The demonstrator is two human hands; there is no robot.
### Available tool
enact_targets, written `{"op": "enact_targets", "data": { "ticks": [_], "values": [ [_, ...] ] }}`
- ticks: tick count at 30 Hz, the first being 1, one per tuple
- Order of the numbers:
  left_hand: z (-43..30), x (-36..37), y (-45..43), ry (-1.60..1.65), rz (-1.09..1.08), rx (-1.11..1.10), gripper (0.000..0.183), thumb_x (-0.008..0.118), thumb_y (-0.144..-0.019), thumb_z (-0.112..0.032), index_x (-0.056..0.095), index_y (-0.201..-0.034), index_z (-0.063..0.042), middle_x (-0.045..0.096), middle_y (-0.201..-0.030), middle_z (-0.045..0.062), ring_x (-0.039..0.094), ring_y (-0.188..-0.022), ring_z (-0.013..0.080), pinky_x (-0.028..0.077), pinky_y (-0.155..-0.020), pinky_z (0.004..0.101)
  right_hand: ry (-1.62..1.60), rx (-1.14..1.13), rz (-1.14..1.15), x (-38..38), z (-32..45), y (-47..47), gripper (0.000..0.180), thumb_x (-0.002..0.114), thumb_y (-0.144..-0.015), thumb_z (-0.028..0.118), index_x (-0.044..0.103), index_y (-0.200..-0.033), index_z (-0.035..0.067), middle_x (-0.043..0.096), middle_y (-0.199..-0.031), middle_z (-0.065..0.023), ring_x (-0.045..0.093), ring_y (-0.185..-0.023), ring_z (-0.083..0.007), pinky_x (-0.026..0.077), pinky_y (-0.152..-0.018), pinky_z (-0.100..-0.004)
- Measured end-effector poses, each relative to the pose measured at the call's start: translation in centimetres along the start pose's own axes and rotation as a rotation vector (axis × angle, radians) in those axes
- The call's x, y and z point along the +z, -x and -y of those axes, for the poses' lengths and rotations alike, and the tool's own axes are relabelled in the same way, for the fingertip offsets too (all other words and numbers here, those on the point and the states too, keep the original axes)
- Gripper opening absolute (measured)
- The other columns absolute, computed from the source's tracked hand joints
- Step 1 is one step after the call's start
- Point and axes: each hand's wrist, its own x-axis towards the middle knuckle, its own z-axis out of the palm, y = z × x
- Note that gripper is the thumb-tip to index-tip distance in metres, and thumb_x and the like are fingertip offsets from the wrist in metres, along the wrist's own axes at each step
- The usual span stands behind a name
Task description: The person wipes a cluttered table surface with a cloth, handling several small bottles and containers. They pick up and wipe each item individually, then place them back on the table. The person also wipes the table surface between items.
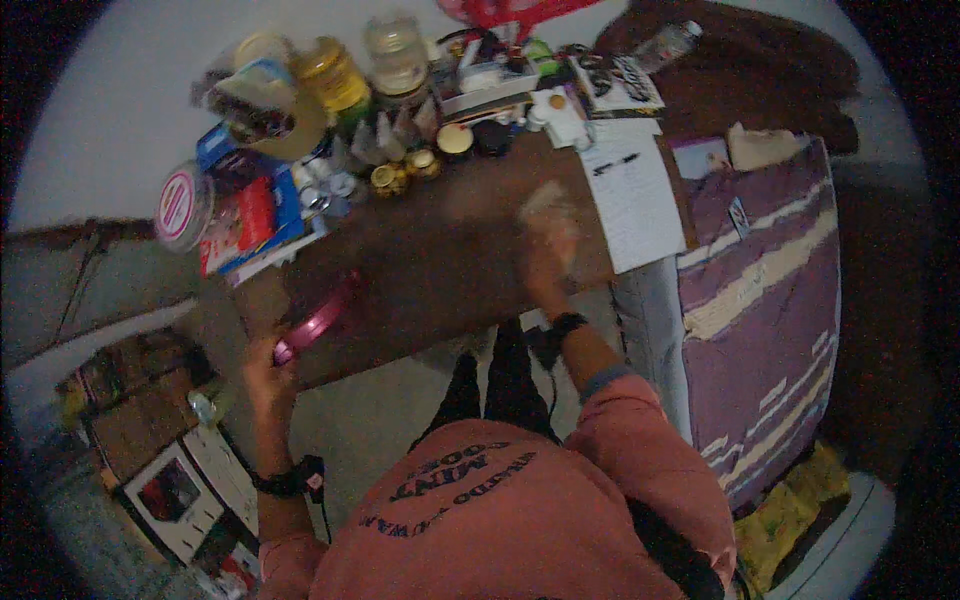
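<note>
My left hand (270, 379) is closed around the near end of a slim, shiny pink object (319, 326) at the left front edge of the dark brown table (420, 285). Blur and dim light hide what kind of object it is. Further right, my right hand (551, 236) is over the tabletop, smeared by motion. Something pale shows around its fingers, but I cannot tell whether it is a held thing or blur. White paper sheets (637, 202) with a black pen (616, 164) on them lie to the right of that hand.
Jars, including a yellow one (334, 75), crowd the table's back with gold-lidded containers (405, 172) and a white box (487, 82). A round tub (184, 206) stands at the left corner. A purple striped cloth (757, 315) hangs at right; a clear bottle (667, 45) lies behind.
</note>
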Motion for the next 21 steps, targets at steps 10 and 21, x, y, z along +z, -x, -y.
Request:
{"op": "enact_targets", "data": {
  "ticks": [10,21],
  "values": [
    [-13.0,9.1,-9.8,0.157,0.128,0.128,0.044,0.073,-0.069,-0.002,0.065,-0.112,-0.003,0.068,-0.095,0.02,0.066,-0.085,0.0364,0.052,-0.075,0.04,-0.636,-0.259,0.432,-5.2,2.9,6.5,0.046,0.056,-0.091,0.019,0.051,-0.137,0.014,0.037,-0.152,-0.0117,0.032,-0.14,-0.0379,0.023,-0.115,-0.0566],
    [-15.4,12.4,-11.9,0.087,0.05,0.24,0.031,0.068,-0.072,-0.004,0.067,-0.104,-0.004,0.067,-0.09,0.02,0.066,-0.084,0.0385,0.051,-0.075,0.0408,-0.297,-0.038,0.273,3.5,-6.3,-4.9,0.057,0.057,-0.088,0.019,0.043,-0.143,0.019,0.036,-0.153,-0.0084,0.037,-0.137,-0.0347,0.033,-0.111,-0.0474]
  ]
}}
